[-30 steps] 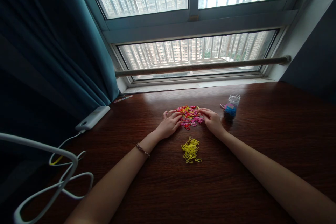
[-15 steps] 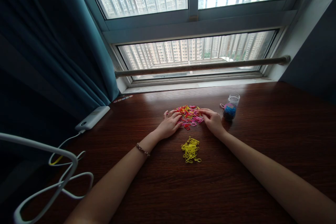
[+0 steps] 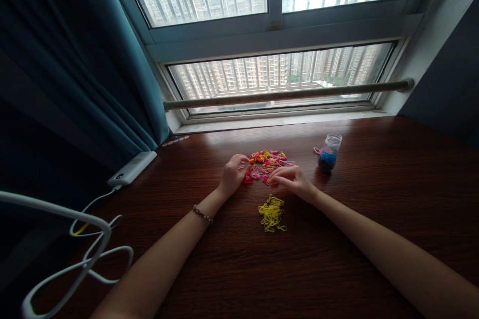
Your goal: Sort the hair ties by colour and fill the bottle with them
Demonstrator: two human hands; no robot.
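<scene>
A pile of small pink, red and yellow loops (image 3: 267, 160) lies on the dark wooden table. At its left edge is my left hand (image 3: 234, 174), its fingers bent together at the loops; what they grip is too small to make out. My right hand (image 3: 292, 180) hovers at the pile's lower right side, thumb and fingertips pinched together, and anything between them is too small to tell. Just below the hands sits a separate heap of yellow loops (image 3: 272, 213), untouched. A clear jar (image 3: 328, 154) with blue and dark contents stands right of the pile.
A pink loop-shaped item (image 3: 317, 150) is beside the jar. At the far left lie a white power bank (image 3: 132, 168) and its white cable (image 3: 103, 229). A blue curtain (image 3: 123, 84) hangs on the left, and a metal rail (image 3: 284, 95) crosses the window behind the table.
My right hand has moved left and nearer, from the pile's right edge toward the yellow heap. My left hand has drawn slightly left, and its spread fingers have closed together.
</scene>
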